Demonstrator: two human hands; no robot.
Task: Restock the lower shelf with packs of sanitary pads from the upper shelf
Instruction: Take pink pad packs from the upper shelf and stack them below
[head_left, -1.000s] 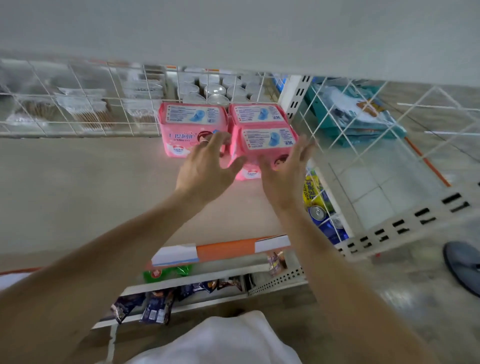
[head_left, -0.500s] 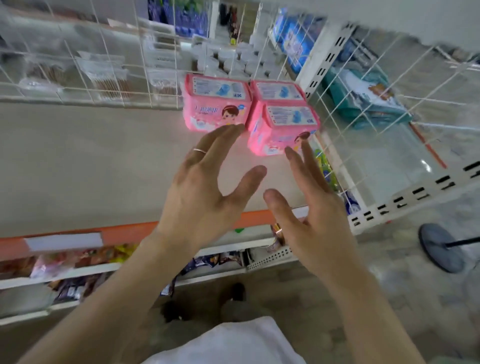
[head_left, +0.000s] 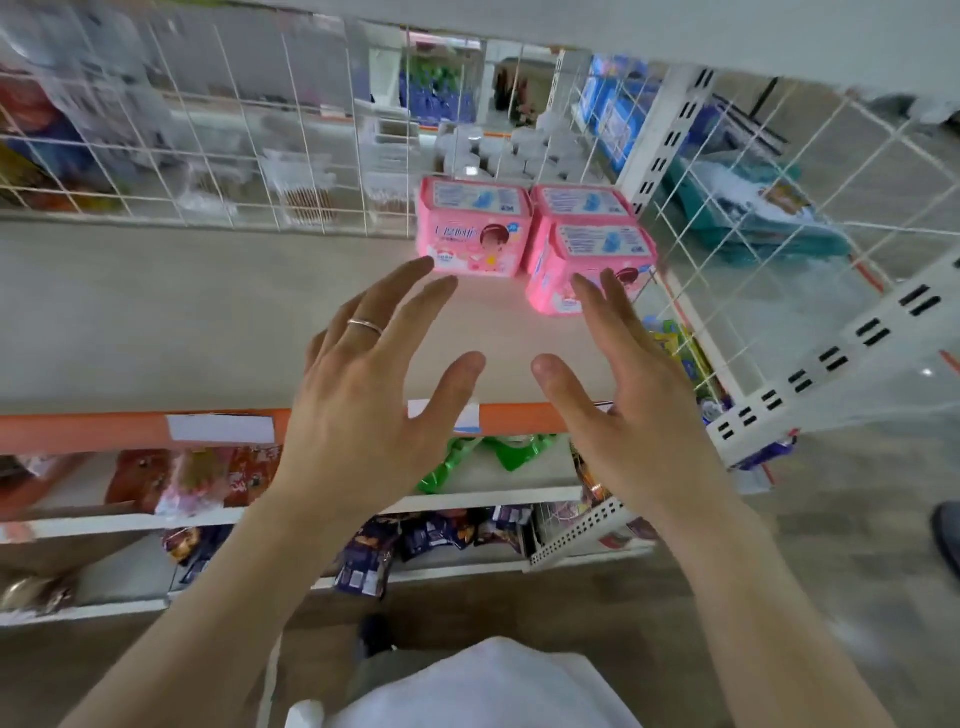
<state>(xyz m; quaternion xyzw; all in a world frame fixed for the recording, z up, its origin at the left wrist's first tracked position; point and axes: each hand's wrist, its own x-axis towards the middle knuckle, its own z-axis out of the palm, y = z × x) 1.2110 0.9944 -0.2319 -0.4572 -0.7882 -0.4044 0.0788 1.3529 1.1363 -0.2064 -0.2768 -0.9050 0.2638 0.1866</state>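
Three pink packs of sanitary pads stand at the back right of a beige shelf (head_left: 182, 322): one on the left (head_left: 472, 228), one behind on the right (head_left: 582, 200), and one in front of it (head_left: 595, 265). My left hand (head_left: 374, 384), with a ring on one finger, hovers in front of the packs, fingers spread and holding nothing. Beside it, my right hand (head_left: 618, 395) is also spread and empty, its fingertips overlapping the front right pack in view.
A white wire grid (head_left: 249, 156) backs the shelf and a wire side panel (head_left: 737, 249) closes its right end. An orange price strip (head_left: 130, 431) runs along the front edge. Lower shelves hold snack packets (head_left: 426, 540) and green packs (head_left: 493, 457).
Both hands let go of the front right pack and drew back toward me, fingers spread. The view tilted so more of the shelf and lower shelves show.
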